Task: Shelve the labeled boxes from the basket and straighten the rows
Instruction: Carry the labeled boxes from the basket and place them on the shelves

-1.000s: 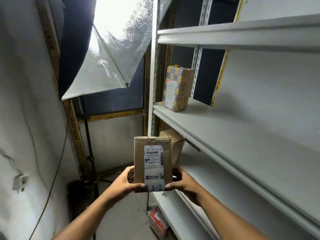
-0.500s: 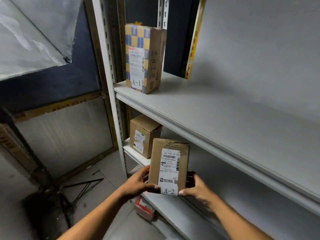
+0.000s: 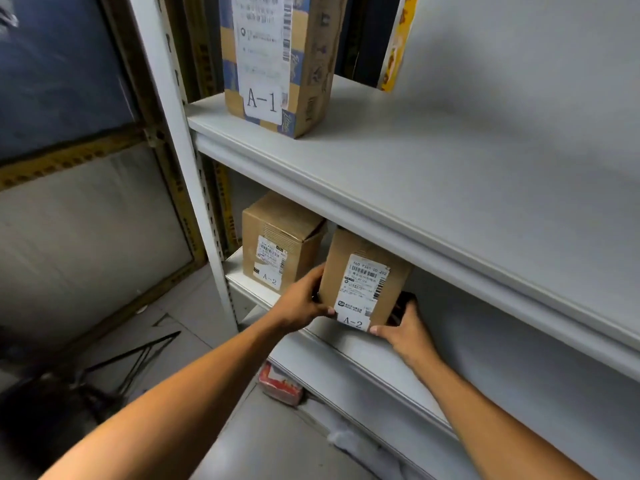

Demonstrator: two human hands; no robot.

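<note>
A brown cardboard box labelled A-2 (image 3: 363, 275) is at the front of the lower shelf (image 3: 367, 355), its top under the edge of the shelf above. My left hand (image 3: 301, 303) grips its left side and my right hand (image 3: 401, 327) grips its lower right corner. To its left on the same shelf stands another brown box labelled A-2 (image 3: 277, 244). On the upper shelf (image 3: 415, 174) stands a taller box labelled A-1 (image 3: 277, 64) with a blue and yellow pattern. The basket is out of view.
A white perforated upright post (image 3: 194, 188) bounds the shelves on the left. A red and white package (image 3: 280, 388) lies on the floor under the lower shelf. Black stand legs (image 3: 138, 362) spread over the floor at the left.
Both hands have carried the A-2 box forward and up from in front of the rack to the lower shelf, beside the other A-2 box. My view has dropped and moved closer.
</note>
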